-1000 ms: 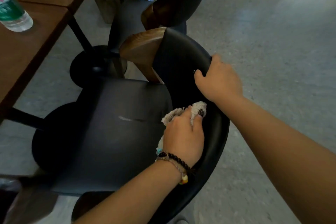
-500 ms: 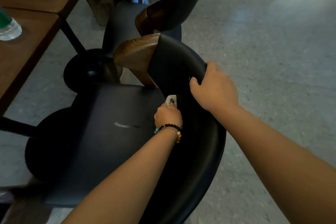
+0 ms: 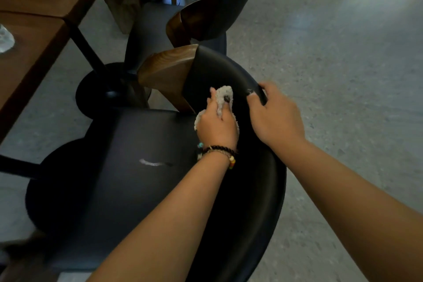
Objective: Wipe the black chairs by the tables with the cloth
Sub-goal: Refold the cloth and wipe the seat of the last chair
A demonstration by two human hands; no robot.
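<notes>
A black chair (image 3: 128, 181) with a curved black backrest and a wooden armrest end stands right below me. Its seat has a pale scuff mark (image 3: 153, 163). My left hand (image 3: 217, 126), with bead bracelets at the wrist, grips a fluffy white cloth (image 3: 225, 95) and presses it against the inner face of the backrest, near the wooden end. My right hand (image 3: 274, 117) grips the top rim of the backrest just to the right of the cloth, fingers curled over the edge.
A second dark chair (image 3: 229, 14) stands just beyond. Wooden tables (image 3: 34, 52) on black round-footed pedestals (image 3: 98, 89) run along the left, with a clear plastic bottle (image 3: 5, 40) at the edge. Pale speckled floor (image 3: 343, 75) stretches to the right.
My left hand has carried the cloth from low on the backrest up and forward toward the wooden armrest end. My right hand keeps its hold on the rim.
</notes>
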